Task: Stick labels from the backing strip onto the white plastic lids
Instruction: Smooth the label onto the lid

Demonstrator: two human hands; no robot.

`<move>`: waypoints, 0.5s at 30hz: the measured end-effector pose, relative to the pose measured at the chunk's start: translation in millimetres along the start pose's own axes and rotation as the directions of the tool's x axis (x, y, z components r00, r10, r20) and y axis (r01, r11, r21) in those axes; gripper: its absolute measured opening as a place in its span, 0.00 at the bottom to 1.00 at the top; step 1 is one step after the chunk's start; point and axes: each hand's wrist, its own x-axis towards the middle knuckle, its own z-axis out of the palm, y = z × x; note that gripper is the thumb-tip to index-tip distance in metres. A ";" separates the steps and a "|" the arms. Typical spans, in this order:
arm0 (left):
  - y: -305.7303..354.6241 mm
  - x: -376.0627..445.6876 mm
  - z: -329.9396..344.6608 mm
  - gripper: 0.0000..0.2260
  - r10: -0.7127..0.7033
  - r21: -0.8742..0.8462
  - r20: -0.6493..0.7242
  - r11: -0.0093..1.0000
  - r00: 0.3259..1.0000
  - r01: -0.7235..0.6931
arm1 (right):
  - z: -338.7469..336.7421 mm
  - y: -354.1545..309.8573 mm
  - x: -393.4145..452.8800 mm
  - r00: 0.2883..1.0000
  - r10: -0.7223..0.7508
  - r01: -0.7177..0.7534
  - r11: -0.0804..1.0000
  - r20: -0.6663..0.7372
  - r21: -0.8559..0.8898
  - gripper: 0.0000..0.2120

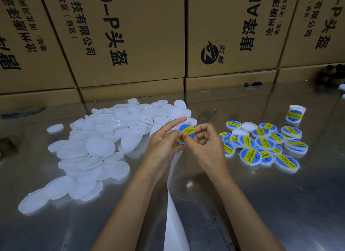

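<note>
The backing strip (174,204) trails toward you from under your hands. Your left hand (164,138) pinches a white lid (185,132) by its rim while your right hand (201,140) thumb presses its label down (labelling step, nearly seated); next, smooth it, then set it right among the labelled lids (265,144), bare lids (104,138) waiting left

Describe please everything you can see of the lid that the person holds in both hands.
The round white plastic lid with a blue and yellow label is held up above the shiny metal table, its labelled face tilted toward the camera. The yellow band reads partly "SOLDERING". The left hand grips its left edge, index finger along the top rim. The right hand presses the label with the thumb, covering its lower part. The white backing strip hangs below.
</note>
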 end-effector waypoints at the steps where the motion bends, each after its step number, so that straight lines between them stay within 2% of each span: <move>1: 0.4 -0.2 0.1 0.17 -0.008 -0.017 -0.003 1.000 1.000 0.008 | -0.1 1.4 -0.2 1.000 -0.006 0.006 1.000 -0.001 -0.009 0.15; 4: 3.0 0.9 -0.4 0.16 -0.045 -0.135 -0.011 0.990 0.999 0.043 | -1.2 3.6 -0.6 1.000 0.006 -0.006 0.999 0.000 -0.050 0.21; 8: 3.3 2.6 -0.3 0.12 -0.094 -0.256 -0.011 0.963 0.996 0.088 | -0.8 4.1 -3.1 0.999 0.034 -0.032 0.980 0.008 -0.197 0.25; 11: 1.3 3.0 0.3 0.12 -0.114 -0.248 -0.017 0.963 0.993 0.106 | -2.4 3.5 -5.9 0.999 -0.018 0.004 0.923 -0.032 -0.385 0.28; 15: 1.5 3.4 -0.4 0.13 -0.095 -0.166 -0.012 0.982 0.995 0.092 | -3.7 2.0 -8.8 0.994 -0.108 0.101 0.843 0.018 -0.529 0.29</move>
